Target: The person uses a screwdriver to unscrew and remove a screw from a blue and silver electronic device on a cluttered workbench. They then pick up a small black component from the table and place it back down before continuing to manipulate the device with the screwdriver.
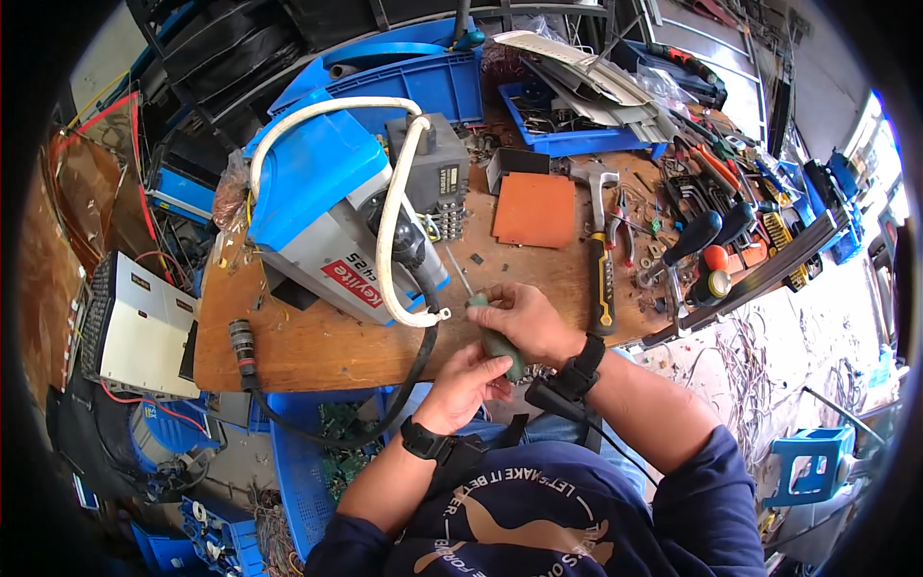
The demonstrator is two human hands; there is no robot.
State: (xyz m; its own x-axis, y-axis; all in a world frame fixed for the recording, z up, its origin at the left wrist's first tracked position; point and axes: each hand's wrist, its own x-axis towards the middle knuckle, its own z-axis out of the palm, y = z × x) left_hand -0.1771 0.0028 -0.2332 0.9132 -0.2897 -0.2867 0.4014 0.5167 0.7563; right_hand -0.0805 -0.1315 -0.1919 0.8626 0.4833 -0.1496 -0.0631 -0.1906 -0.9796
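Near the front edge of the wooden bench, both of my hands are closed on a screwdriver with a green handle (502, 353). My right hand (531, 322) grips the upper part of the handle, while my left hand (466, 387) holds its lower end. The thin metal shaft points away from me, its tip by small dark bits on the wood. Left of it stands a grey and blue electrical unit (322, 183), tilted. A thick white cable (385, 226) with a ring lug loops over the unit, and a black cable (419, 361) runs down in front.
A grey box-shaped component (435, 168) sits behind the unit. To the right lie an orange plate (535, 210), a hammer (600, 255), pliers (625, 226) and several other hand tools. Blue crates (423, 82) stand at the back; a blue stool (812, 466) is on the floor, lower right.
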